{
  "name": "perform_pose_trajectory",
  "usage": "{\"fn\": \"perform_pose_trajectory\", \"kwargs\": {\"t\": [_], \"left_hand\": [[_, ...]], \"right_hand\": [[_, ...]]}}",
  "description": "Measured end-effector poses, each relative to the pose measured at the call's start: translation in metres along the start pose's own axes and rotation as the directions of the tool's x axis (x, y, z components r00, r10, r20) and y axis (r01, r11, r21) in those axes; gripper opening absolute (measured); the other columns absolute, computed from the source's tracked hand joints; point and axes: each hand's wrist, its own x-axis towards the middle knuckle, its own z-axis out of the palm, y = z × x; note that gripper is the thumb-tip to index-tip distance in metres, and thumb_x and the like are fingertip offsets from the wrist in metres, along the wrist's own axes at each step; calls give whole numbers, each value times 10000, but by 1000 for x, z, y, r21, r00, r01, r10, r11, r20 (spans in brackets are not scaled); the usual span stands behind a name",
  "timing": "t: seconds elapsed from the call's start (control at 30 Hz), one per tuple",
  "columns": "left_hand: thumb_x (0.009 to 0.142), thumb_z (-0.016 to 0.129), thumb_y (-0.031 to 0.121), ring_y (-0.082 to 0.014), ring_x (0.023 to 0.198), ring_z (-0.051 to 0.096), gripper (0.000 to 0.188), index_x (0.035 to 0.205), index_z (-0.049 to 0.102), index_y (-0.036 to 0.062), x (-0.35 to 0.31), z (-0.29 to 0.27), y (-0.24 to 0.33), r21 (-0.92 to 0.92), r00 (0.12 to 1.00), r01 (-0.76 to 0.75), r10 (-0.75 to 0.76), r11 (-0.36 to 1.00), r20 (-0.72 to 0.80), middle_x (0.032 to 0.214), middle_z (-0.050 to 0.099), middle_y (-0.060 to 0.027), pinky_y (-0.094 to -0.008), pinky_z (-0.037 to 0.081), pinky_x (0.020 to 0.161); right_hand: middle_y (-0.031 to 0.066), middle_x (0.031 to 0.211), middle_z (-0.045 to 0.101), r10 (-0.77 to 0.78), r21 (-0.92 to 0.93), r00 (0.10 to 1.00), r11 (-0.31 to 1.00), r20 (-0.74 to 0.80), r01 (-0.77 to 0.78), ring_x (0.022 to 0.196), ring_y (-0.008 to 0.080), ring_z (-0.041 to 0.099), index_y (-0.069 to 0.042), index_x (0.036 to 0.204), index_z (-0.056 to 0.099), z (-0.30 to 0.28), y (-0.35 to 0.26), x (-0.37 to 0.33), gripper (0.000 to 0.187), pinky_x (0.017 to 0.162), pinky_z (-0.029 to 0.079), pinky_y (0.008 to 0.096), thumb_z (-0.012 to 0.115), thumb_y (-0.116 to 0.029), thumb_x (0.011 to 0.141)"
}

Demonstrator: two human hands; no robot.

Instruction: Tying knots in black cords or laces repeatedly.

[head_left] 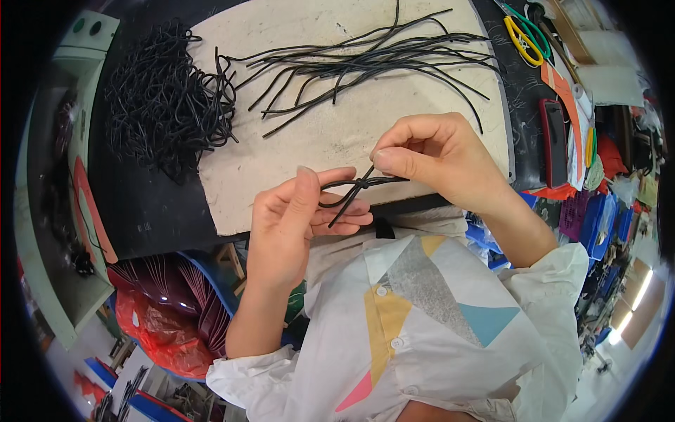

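Between my hands hangs a thin black cord [362, 183], with a small knot near its middle and a short end pointing down. My right hand [436, 158] is closed, its thumb and forefinger pinching an end of the cord just above the knot. Another stretch runs from the knot toward the right palm, where the curled fingers hide it. My left hand [288, 221] has its thumb raised and its fingers stretched out and apart. The cord's looped side lies against those fingers; whether they press on it is hard to see.
A white board [302, 158] covers much of the black table [151, 204]. Loose black cords [365, 60] lie across it, beside a tangled cord heap [169, 98]. Yellow-handled scissors [524, 42] and a dark red-edged phone [554, 143] lie at right. A red plastic bag [165, 334] sits lower left.
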Motion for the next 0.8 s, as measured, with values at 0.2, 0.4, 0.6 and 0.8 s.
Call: {"fn": "perform_pose_trajectory", "kwargs": {"t": [0.2, 0.4, 0.6, 0.8], "left_hand": [[820, 564, 29, -237, 699, 648, 156, 934, 584, -77, 5, 5, -3, 180, 997, -74, 71, 981, 20, 796, 634, -187, -262, 537, 598], [818, 559, 17, -231, 689, 647, 137, 912, 586, -78, 3, 8, -2, 137, 1000, 13, -16, 991, 17, 783, 633, -185, -273, 539, 598], [806, 574, 13, -176, 635, 631, 110, 848, 596, -86, -9, 4, 8, 174, 970, 45, -85, 984, 229, 718, 632, -147, -239, 520, 586], [778, 599, 28, -135, 636, 553, 82, 816, 638, -33, 6, -32, 42, 810, 659, -422, 751, 406, -33, 731, 629, -84, -249, 445, 628]], "right_hand": [[17, 756, 604, 77, 47, 997, 996, 15, -78, 705, 60, 541, 10, 853, 624, -2, -10, 0, 123, 644, 435, 197, 595, -104, 816], [36, 755, 604, -15, -25, 999, 1000, 40, 16, 709, 77, 540, 16, 804, 609, 7, -1, -7, 149, 631, 433, 216, 593, -132, 814], [72, 706, 582, 9, -61, 959, 998, 283, 9, 670, 130, 541, 8, 764, 574, 10, -14, -8, 102, 607, 420, 264, 582, -93, 779], [44, 707, 587, -608, -799, 793, 459, 36, 388, 698, 168, 552, -59, 766, 611, -11, -9, 52, 89, 708, 378, 292, 615, -148, 754]]}}
